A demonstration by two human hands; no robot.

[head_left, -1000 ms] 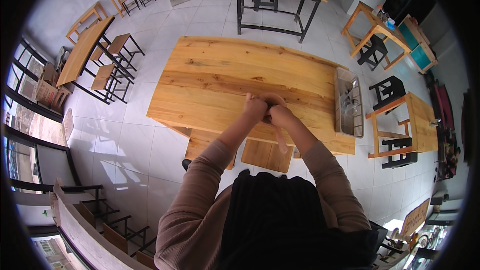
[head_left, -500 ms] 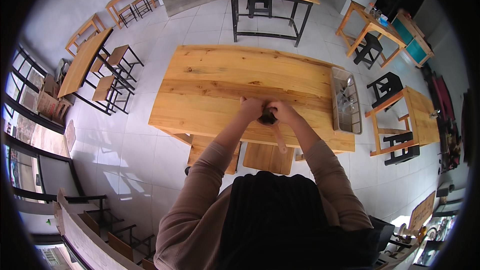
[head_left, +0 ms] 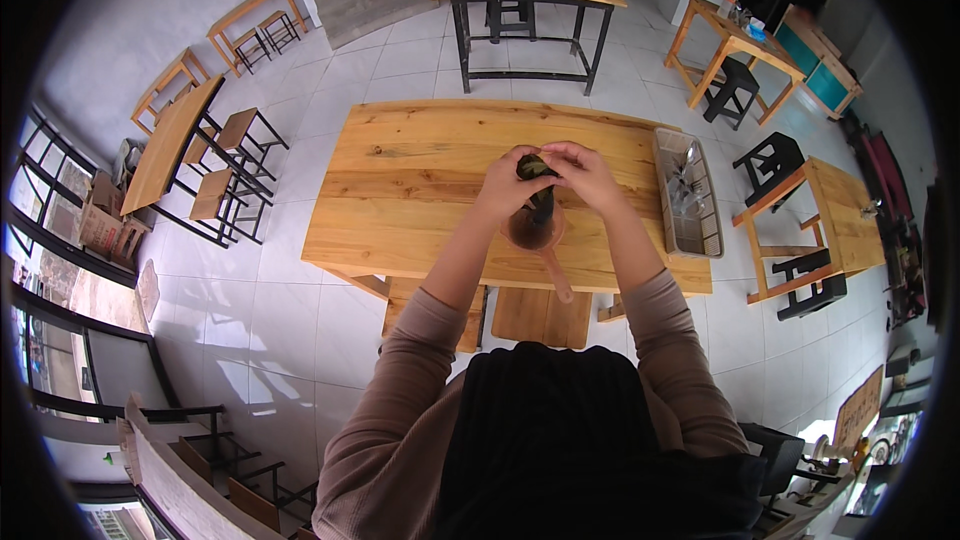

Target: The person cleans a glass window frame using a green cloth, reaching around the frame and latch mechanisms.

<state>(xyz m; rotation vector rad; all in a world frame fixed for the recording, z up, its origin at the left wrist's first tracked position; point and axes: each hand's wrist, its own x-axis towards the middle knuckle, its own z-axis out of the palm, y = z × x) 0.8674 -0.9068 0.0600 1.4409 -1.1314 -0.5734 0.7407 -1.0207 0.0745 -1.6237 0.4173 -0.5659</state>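
Left hand [head_left: 506,186] curled round dark item [head_left: 534,168], right hand [head_left: 586,178] seemingly pinching it

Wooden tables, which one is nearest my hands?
The large middle table with the long basket, beneath your left hand and right hand; the others stand farther off.

Left hand [head_left: 510,186]: around dark green item [head_left: 536,169] | right hand [head_left: 584,176]: at its edge | bodyward of grip: brown handled pan [head_left: 555,231] | rightward: tray [head_left: 693,238]

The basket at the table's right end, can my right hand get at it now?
Probably yes: I see nothing standing between your right hand and the basket, which looks open-topped. That hand is at the dark item, though.
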